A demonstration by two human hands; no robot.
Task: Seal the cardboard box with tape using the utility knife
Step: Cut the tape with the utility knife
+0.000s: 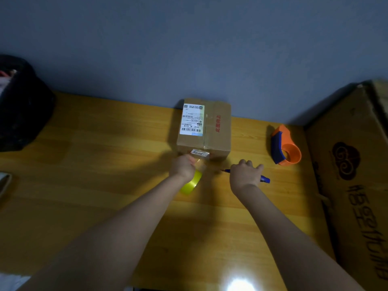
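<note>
Meanwhile, left hand [183,167] is gripping yellow tape roll [190,183], right hand [246,175] clutching blue utility knife [265,179], before label-bearing cardboard box [204,131] marked "3003"; orange tape dispenser [286,146] sitting nearby.

small cardboard box [204,131] at the table's back edge has a white shipping label [192,119] reading "501e m1 a21", upside down; front sticker [199,153] says "3005"; red print unreadable.

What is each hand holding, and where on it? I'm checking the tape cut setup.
The left hand grips the yellow tape roll at its top edge. The right hand holds the blue utility knife around its middle.
</note>
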